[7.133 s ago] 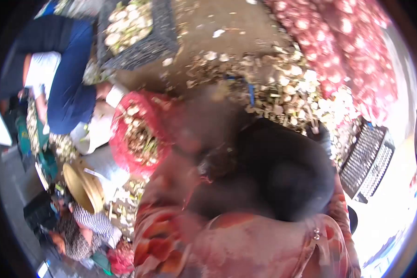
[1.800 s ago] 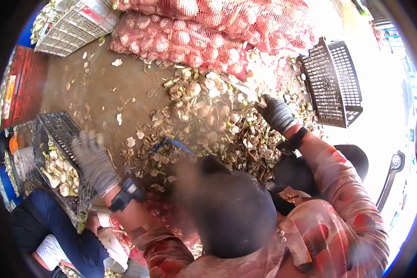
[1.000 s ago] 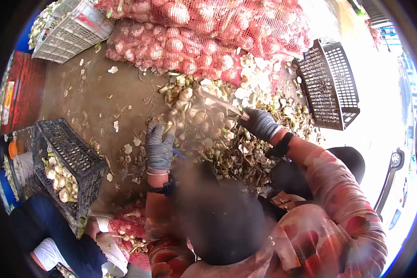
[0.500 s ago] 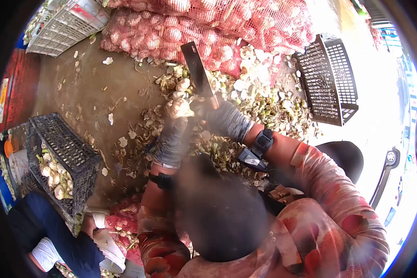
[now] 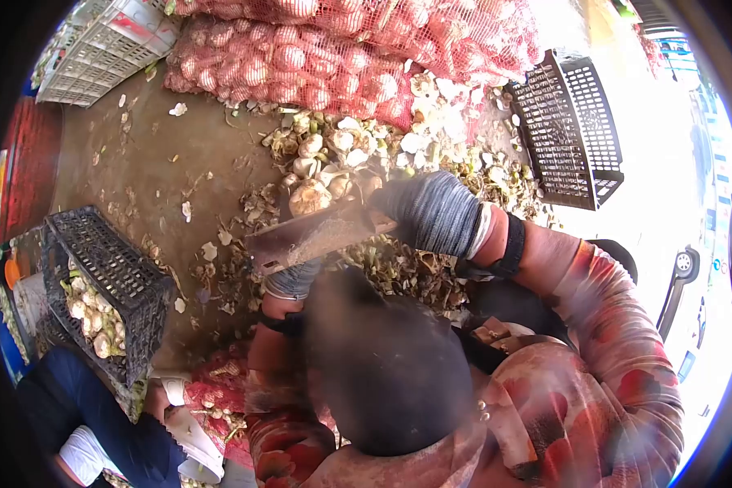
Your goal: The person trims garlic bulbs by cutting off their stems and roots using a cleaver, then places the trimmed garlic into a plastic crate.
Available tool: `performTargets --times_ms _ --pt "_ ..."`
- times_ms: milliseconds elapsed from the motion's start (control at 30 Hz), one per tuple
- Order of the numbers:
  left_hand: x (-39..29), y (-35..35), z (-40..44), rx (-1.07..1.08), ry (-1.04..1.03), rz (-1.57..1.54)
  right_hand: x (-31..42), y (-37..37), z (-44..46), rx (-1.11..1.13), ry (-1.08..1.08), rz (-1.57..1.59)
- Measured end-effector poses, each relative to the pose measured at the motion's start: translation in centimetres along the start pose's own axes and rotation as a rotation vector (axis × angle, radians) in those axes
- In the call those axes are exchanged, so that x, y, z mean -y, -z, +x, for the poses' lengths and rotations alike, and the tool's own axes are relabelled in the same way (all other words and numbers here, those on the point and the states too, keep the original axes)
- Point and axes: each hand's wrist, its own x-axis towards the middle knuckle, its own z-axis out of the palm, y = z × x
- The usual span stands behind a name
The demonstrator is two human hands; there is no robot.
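Observation:
My right hand (image 5: 435, 213), in a grey striped glove, is closed round the handle of a wide flat knife (image 5: 321, 234). The blade points left and lies across the front of my left hand (image 5: 294, 281), also gloved. A pale garlic bulb (image 5: 310, 197) shows just above the blade, held in my left hand, whose fingers are mostly hidden by the blade. Beyond both hands is a heap of loose garlic bulbs (image 5: 346, 142), with skins and trimmings around it.
Red mesh sacks of garlic (image 5: 293, 61) lie at the top. A dark crate (image 5: 557, 134) stands at right, a black crate (image 5: 110, 268) with garlic at left, a grey crate (image 5: 110, 53) at upper left. A person's dark-clothed leg (image 5: 98, 407) shows at lower left.
My left hand has come in from the left and taken a bulb. My right hand has moved left, and the knife has swung from pointing upward to lying across my left hand.

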Motion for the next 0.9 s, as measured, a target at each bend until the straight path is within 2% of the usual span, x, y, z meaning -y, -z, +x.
performTargets --times_ms 33,133,267,333,400,433,467,500,533,567,600,700,733,767,833,900 --pt "-2.1 1.8 0.5 0.039 0.125 -0.234 -0.1 -0.4 -0.1 0.001 -0.003 0.003" --pt "-4.1 3.2 0.8 0.065 0.12 -0.229 -1.1 -2.5 -0.6 0.083 -0.081 -0.073" --pt "-5.7 4.4 1.9 0.085 0.105 -0.209 -2.3 -4.1 -1.0 0.095 -0.063 -0.043" --pt "-6.2 4.1 2.0 0.054 0.018 -0.11 -2.4 -4.2 -1.3 0.137 -0.16 -0.118" --pt "-5.5 3.0 1.8 -0.026 -0.067 -0.049 -2.8 -4.2 -1.6 0.161 -0.17 -0.143" --pt "-7.7 4.4 3.1 -0.017 0.111 -0.236 -3.6 -5.0 -1.7 0.13 -0.185 -0.12" --pt "-9.1 5.3 3.8 -0.041 0.176 -0.338 -4.6 -5.8 -1.9 0.098 -0.201 -0.096" --pt "-10.8 6.3 4.2 -0.086 0.319 -0.656 -6.5 -6.5 -1.6 0.124 -0.553 0.02" --pt "-12.1 7.7 4.4 -0.179 0.458 -1.023 -9.4 -7.0 -2.9 0.084 -0.514 -0.018" --pt "-12.8 9.4 4.3 -0.287 0.521 -1.138 -11.6 -7.8 -4.3 0.108 -0.57 -0.08" --pt "-11.5 11.3 3.1 -0.285 0.422 -0.484 -10.8 -6.5 -4.9 0.112 -0.609 -0.152" --pt "-2.1 20.4 -1.8 -0.755 0.122 -1.103 -11.2 -5.1 -6.2 -0.028 -0.64 -0.075" --pt "-1.5 23.6 -2.4 -0.689 -0.058 -1.553 -11.5 -5.2 -6.3 -0.085 -0.666 -0.036" --pt "-1.9 24.0 -2.7 -0.688 -0.06 -1.548 -11.8 -5.4 -6.1 -0.178 -0.637 -0.046" --pt "-2.4 24.2 -2.4 -0.833 0.074 -1.537 -11.8 -5.7 -6.0 -0.196 -0.648 -0.004" --pt "-4.1 18.5 3.0 -0.83 0.439 -1.107 -10.5 -5.3 -5.2 -0.21 -0.665 0.047"
